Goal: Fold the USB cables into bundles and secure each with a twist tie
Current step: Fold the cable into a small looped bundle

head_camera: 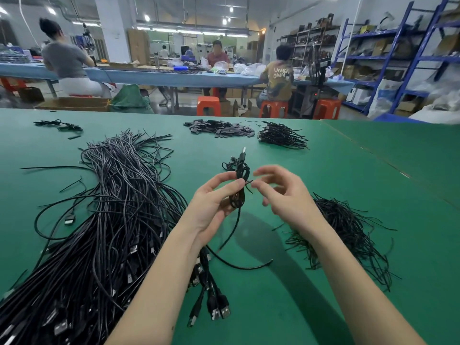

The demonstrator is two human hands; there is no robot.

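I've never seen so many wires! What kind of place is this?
Most likely a small factory or packing workshop. A huge pile of USB cables lies on the green table, other workers sit at long benches, and blue storage racks hold boxes.

A green surface (348,170) fills the foreground. Beyond its far edge stand orange stools (208,105), a long blue workbench (174,78) with seated workers, blue shelving (388,58) at right, a white pillar (112,28) and bright ceiling lights (146,18).
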